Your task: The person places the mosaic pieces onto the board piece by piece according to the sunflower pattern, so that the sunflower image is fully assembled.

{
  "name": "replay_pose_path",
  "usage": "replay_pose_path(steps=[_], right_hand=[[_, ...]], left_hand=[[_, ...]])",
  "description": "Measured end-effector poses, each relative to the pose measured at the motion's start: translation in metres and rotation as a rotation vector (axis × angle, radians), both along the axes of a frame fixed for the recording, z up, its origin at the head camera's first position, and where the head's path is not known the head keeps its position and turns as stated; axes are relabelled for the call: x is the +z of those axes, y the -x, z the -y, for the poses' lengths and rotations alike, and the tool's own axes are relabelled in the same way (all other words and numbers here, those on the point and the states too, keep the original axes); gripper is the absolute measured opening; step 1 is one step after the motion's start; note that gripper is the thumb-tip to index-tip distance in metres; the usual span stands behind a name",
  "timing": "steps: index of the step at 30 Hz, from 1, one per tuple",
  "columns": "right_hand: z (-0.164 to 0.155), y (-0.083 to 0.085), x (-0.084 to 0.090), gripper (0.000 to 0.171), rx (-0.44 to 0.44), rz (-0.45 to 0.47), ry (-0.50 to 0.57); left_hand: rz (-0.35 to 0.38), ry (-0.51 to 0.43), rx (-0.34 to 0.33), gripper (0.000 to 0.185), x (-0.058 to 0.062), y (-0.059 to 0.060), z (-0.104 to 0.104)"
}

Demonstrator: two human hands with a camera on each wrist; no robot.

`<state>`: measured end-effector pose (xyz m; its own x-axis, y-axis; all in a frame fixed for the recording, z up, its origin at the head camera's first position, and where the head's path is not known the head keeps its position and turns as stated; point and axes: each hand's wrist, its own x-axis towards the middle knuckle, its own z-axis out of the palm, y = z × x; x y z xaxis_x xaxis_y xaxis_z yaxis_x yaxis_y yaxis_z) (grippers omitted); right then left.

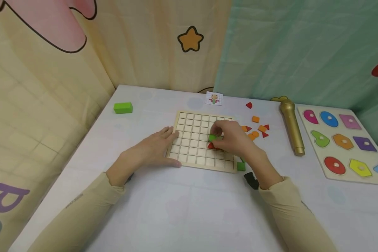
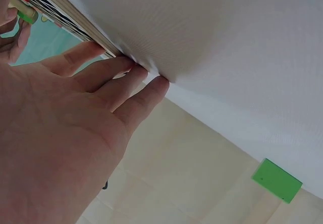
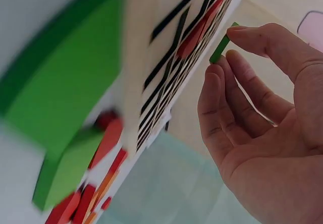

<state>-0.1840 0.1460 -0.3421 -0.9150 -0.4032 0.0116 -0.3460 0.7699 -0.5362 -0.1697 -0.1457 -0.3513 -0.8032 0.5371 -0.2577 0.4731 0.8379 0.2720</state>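
Note:
A wooden grid board (image 1: pixel 189 151) lies on the white table. My left hand (image 1: pixel 154 148) rests at its left edge, fingers extended and thumb at the near corner; in the left wrist view the fingertips (image 2: pixel 160 82) touch the tabletop beside the board's side. My right hand (image 1: pixel 234 138) pinches a small green tile (image 3: pixel 222 47) between thumb and fingers, close over the right part of the grid. Red pieces (image 1: pixel 211 145) lie on the grid just below that tile, partly hidden by the right hand.
Orange (image 1: pixel 255 119) and red pieces (image 1: pixel 249 105) lie scattered right of the board, with a green piece (image 1: pixel 240 166) by its near corner. A pattern card (image 1: pixel 214 98) lies behind. Farther right are a gold microphone (image 1: pixel 293 127) and a shape puzzle (image 1: pixel 329 140); a green block (image 1: pixel 123 107) stands back left.

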Motion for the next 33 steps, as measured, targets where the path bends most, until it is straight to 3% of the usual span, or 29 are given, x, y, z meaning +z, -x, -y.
replay_pose_path(steps=[7,22,27,33], right_hand=[[0.024,-0.003,-0.005,0.016,0.065,0.027,0.011],[0.022,-0.006,-0.010,0.016,0.068,0.032,-0.011],[0.002,-0.003,0.004,0.014,0.053,0.046,-0.011],[-0.049,0.002,0.028,0.021,-0.006,0.103,-0.044]], left_hand=[[0.006,-0.011,0.003,0.117,0.000,0.000,0.000],[0.003,0.007,0.007,0.118,-0.001,0.000,-0.001],[0.000,0.010,0.009,0.117,0.001,-0.001,-0.001],[-0.009,0.001,0.001,0.117,0.000,-0.001,-0.001]])
